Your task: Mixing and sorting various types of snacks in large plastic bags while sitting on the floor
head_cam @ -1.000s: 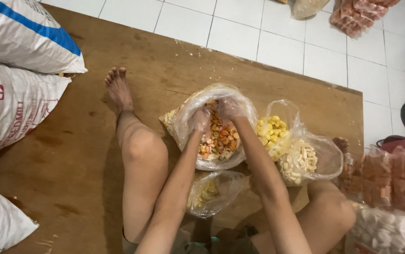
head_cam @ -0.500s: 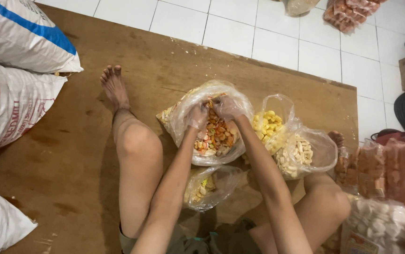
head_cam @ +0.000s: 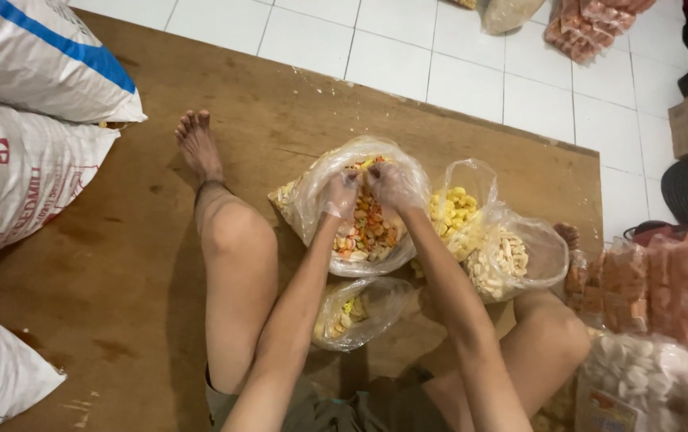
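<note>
On wooden board (head_cam: 120, 264) | both hands, left hand (head_cam: 340, 192), right hand (head_cam: 392, 186), inside snack bag (head_cam: 360, 224) | grip unclear

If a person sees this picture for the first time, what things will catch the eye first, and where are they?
First, the two hands in the middle: the left hand and the right hand, in thin clear gloves, reach into an open plastic bag of orange and mixed snacks on a brown wooden board. Just right of it stand a bag of yellow snacks and a bag of pale snacks. Big white sacks fill the left edge.
</note>
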